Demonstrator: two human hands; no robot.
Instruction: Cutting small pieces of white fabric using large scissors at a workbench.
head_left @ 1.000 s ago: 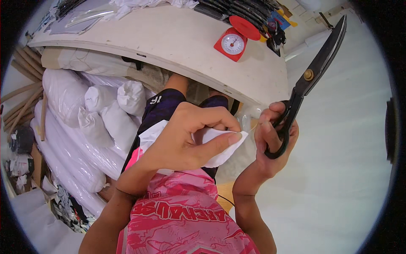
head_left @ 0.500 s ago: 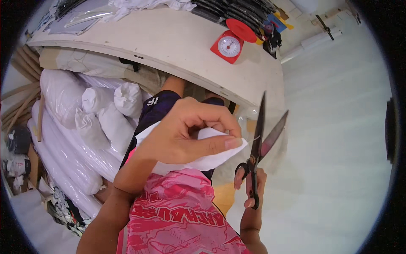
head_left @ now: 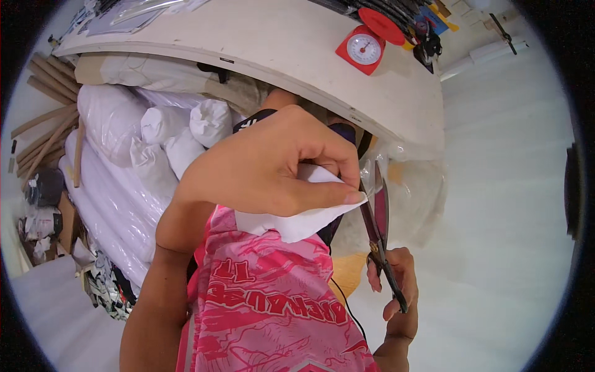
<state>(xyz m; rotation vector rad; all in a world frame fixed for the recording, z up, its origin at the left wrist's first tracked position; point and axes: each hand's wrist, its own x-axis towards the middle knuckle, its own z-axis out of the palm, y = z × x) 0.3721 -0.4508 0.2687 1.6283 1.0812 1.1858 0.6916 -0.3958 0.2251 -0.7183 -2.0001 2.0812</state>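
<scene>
Between thumb and fingers, my left hand (head_left: 279, 167) pinches the edge of a piece of white cloth (head_left: 291, 224), its corner poking out at the fingertips. Below and to the right, my right hand (head_left: 396, 282) grips a pair of dark-handled scissors (head_left: 379, 242) by its finger loops. The blades point away from me and stand slightly apart. One blade lies right beside the cloth's corner at my left fingertips; whether it touches the cloth I cannot tell. Part of the cloth is hidden behind my left hand.
A long white table (head_left: 248, 43) runs across the far side, with a red dial scale (head_left: 364, 49) on it. Plastic-wrapped white rolls (head_left: 111, 204) and white bundles (head_left: 207, 124) lie at the left, near brown cardboard tubes (head_left: 59, 133). A pale wall (head_left: 502, 186) rises at the right.
The scissors' blades have come closer together and moved left against the cloth's corner. My left hand has shifted slightly up and right in the view, which has itself moved.
</scene>
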